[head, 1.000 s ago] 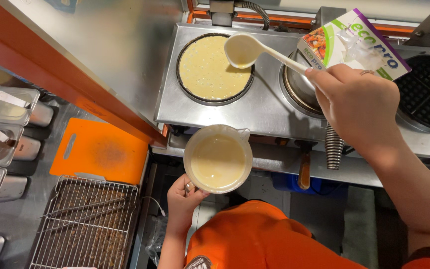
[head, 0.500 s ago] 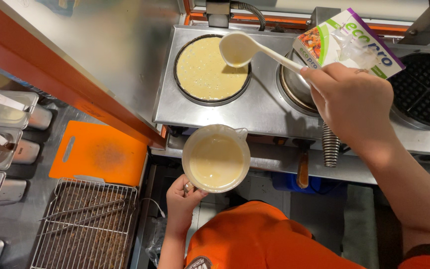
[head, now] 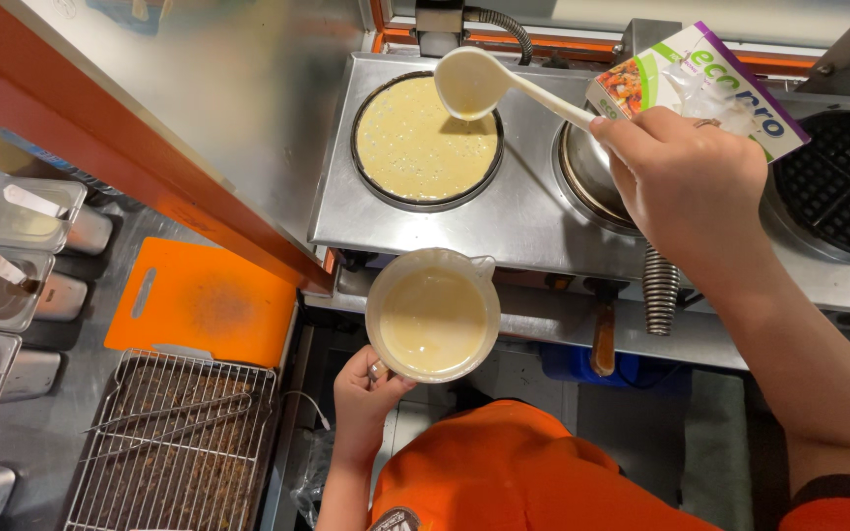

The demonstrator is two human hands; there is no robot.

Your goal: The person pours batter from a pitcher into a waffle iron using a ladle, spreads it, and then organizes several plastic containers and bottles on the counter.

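Ladle [head: 474, 84] farther over batter round [head: 427, 141]

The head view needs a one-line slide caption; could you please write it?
Right hand holds a white ladle over a batter-filled round griddle; left hand holds a batter jug.

Steel griddle unit [head: 533, 221], round batter-covered plate [head: 425, 143], waffle iron [head: 843, 187], carton [head: 700, 84], steel counter [head: 31, 442], orange cutting board [head: 199, 305], wire rack [head: 169, 442]

At about two o'clock from my right hand [head: 686, 182], just behind the knuckles, one flat rectangular carton [head: 696, 84] lies tilted on the steel cooker [head: 533, 211], white with green and purple bands and a small food picture at its left end.
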